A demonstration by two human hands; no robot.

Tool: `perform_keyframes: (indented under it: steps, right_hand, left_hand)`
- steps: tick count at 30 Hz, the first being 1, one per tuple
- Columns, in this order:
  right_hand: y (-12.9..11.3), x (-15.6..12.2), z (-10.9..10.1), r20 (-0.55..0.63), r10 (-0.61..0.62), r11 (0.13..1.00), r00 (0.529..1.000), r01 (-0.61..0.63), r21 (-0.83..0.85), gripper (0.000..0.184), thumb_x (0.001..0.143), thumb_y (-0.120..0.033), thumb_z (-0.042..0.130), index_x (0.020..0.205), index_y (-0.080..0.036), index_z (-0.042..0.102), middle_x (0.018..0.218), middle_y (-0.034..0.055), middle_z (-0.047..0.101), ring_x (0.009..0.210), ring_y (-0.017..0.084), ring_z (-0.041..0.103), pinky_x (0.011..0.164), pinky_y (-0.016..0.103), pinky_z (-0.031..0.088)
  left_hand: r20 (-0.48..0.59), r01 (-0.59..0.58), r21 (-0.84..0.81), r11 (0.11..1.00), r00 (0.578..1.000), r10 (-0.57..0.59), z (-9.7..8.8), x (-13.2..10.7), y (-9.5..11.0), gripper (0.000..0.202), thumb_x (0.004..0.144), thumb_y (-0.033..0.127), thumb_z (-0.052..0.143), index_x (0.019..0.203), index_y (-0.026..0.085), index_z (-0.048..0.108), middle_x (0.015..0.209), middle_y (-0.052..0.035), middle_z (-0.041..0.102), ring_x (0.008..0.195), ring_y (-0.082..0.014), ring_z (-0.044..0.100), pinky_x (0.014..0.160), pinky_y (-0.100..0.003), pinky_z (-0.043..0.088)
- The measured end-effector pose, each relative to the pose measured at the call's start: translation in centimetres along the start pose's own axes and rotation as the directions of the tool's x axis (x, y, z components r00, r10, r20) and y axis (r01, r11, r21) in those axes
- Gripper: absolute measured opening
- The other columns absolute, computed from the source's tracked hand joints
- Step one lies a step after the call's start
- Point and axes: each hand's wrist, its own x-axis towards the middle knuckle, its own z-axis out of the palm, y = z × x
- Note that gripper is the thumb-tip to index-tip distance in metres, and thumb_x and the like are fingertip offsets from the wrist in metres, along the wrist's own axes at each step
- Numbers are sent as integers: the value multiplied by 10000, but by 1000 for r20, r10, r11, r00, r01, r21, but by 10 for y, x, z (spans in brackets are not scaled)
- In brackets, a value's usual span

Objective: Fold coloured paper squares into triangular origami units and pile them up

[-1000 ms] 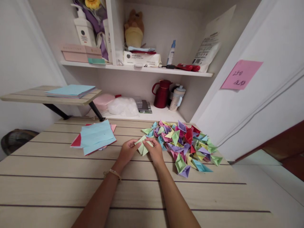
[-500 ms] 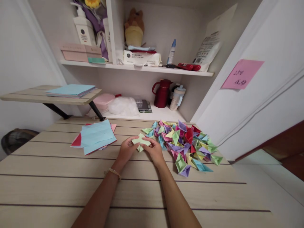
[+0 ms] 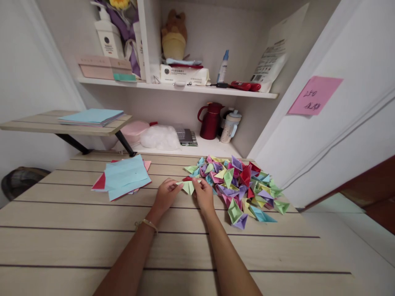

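A pale green folded paper (image 3: 188,188) is held level above the table between my two hands. My left hand (image 3: 166,193) pinches its left corner between thumb and fingers. At its right corner my right hand (image 3: 203,194) has the thumb and fingers closed on it. The piece now shows a low, wide shape with pointed ends. Just behind it a bit of red paper (image 3: 187,179) shows, mostly hidden. Right beside my right hand spreads a heap of small folded paper boats (image 3: 237,185) in many colours.
Loose square sheets (image 3: 126,174), light blue on top, lie left of my hands. More blue sheets (image 3: 92,116) rest on a raised stand (image 3: 27,123). A red jug (image 3: 211,121) and a light bottle (image 3: 230,126) stand behind the heap, under a shelf (image 3: 216,92).
The green paper has gone from an open four-pointed shape to a narrower one folded along its length. My hands have shifted slightly, and red paper now shows behind it.
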Motion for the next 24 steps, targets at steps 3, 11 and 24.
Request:
perform_keyframes:
  steps: [3,11,24]
  right_hand:
    - [-4,-2,1,48,44,998,998,-47,51,429,715,-571,580,733,-142,593,388,-88,364,356,61,299,371,195,209]
    - [-11,-4,5,115,70,983,991,-88,160,351,652,-483,677,759,-162,581,466,-67,484,383,60,380,381,179,263]
    - [-5,-1,4,169,22,985,985,-50,167,310,654,-381,698,859,-163,617,475,-69,468,420,64,360,430,198,254]
  left_hand:
    - [31,103,-137,985,995,-100,1,-1,4,226,684,371,658,740,152,645,679,-16,635,609,-138,596,606,-237,467]
    - [125,204,-306,930,977,-173,2,-1,3,293,702,391,644,838,132,664,843,-64,702,697,-191,661,696,-303,508]
    - [77,268,-431,862,962,-260,3,-1,8,270,627,349,689,768,119,680,804,-69,709,808,-225,656,788,-363,507]
